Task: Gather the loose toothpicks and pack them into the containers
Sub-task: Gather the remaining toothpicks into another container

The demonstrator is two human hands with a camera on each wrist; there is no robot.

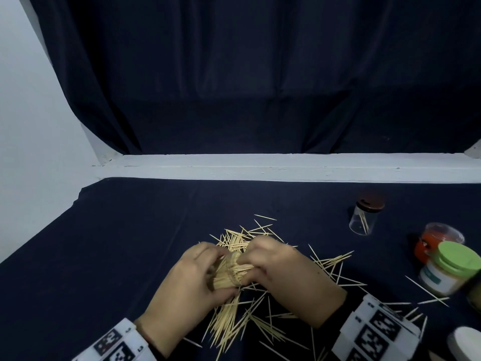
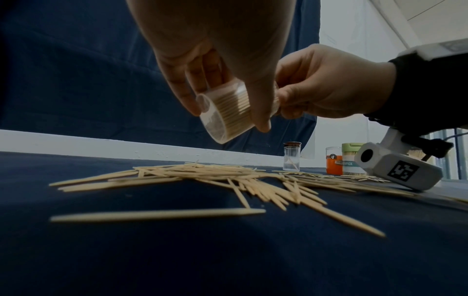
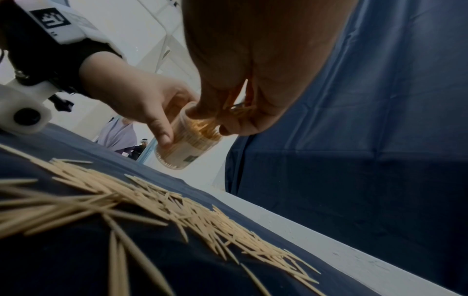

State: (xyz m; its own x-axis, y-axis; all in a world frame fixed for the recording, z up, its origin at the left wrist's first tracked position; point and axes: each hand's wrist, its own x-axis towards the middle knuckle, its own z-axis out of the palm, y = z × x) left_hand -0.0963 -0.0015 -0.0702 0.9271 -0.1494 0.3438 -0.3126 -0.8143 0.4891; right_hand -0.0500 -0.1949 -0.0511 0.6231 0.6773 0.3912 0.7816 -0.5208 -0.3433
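Observation:
My left hand [image 1: 200, 274] grips a clear plastic container [image 2: 225, 112] packed with toothpicks, tilted on its side above the dark cloth. My right hand [image 1: 273, 264] pinches a bunch of toothpicks [image 3: 238, 110] at the container's mouth [image 3: 192, 118]. Loose toothpicks [image 1: 244, 316] lie scattered on the cloth under and around both hands, and the same loose toothpicks [image 2: 228, 178] [image 3: 177, 212] show in the wrist views. The container [image 1: 229, 273] is partly hidden between my hands in the head view.
At the right stand a small clear jar with a brown lid [image 1: 364, 214], an orange container [image 1: 432, 243], a green-lidded toothpick jar [image 1: 450, 269] and a white lid [image 1: 466, 342]. A white ledge [image 1: 286, 168] and dark curtain bound the far side. A person shows far off in the right wrist view.

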